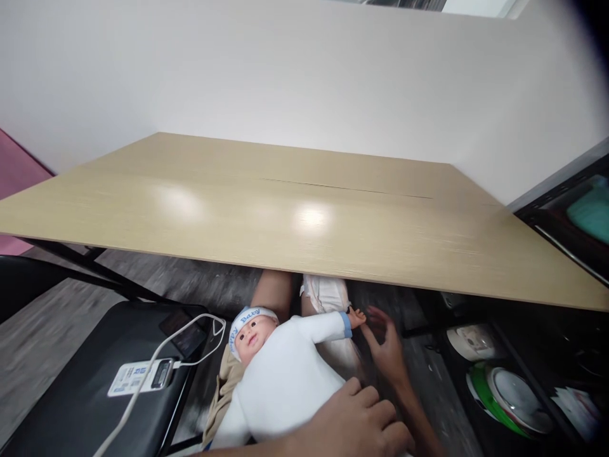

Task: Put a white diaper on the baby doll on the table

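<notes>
Baby doll in white suit and white-blue cap (280, 368) lain face-up below edge of pale wooden tabletop (295, 209). Left hand (352, 422) laid flat on doll's torso, fingers loose, nothing clasped. Right hand (387, 346) held open beside doll's small outstretched hand, fingertips just touching. Black chair seat (80, 393) with white cable at left.

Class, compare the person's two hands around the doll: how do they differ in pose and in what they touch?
The left hand lies palm down on the doll's white body, fingers curled; the right hand is open with fingers spread. The left hand covers the torso near the frame's bottom; the right hand is farther up, beside the doll's small hand. Both are bare and below the table edge.
</notes>
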